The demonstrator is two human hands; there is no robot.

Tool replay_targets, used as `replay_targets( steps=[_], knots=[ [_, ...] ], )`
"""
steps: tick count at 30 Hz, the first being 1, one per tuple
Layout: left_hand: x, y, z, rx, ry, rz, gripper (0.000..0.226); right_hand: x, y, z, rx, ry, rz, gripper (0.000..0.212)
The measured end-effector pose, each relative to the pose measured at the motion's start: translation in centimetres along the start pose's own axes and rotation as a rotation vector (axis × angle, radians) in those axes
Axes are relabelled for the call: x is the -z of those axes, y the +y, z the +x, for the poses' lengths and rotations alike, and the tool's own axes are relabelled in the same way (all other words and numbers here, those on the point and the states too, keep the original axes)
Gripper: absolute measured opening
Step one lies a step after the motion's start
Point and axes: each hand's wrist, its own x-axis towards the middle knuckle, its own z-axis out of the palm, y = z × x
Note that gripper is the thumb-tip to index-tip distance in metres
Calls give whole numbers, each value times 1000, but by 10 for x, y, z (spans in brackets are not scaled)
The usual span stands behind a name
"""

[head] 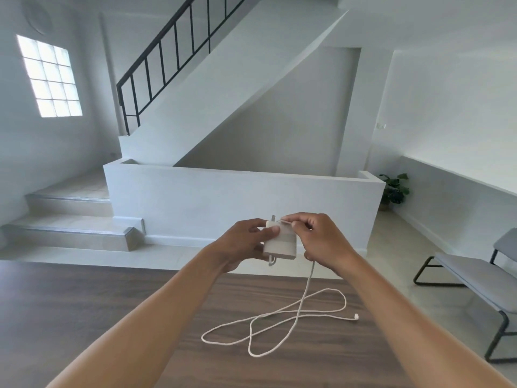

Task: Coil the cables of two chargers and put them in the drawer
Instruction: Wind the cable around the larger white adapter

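Holding the white charger brick (280, 242) raised above the table's far edge, the left hand (243, 245) clamps its side, thumb on its face. The right hand (321, 242) pinches the cable (279, 320) at the brick's top; the rest lies looped on the table (98, 317). Wrapping well likely means steady tension, even turns.

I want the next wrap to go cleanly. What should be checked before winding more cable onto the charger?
1. Left hand steadies the charger brick: ok.
2. Right hand pinches the cable at the brick's top: ok.
3. Loose cable free of knots on the wooden table: not ok, loops cross.
4. Cable plug end lies free: ok.
5. Drawer open and second charger at hand: cannot tell, neither in view.
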Motion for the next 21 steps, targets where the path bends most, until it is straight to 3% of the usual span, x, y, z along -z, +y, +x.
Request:
replay_targets(
  steps=[8, 21],
  knots=[
    [3, 2, -4, 8, 62, 11, 35, -11, 4, -9, 55, 2, -16, 30],
    [4, 3, -11, 63, 104, -222, 36, -44, 6, -29, 114, 62, 112, 39]
  ],
)
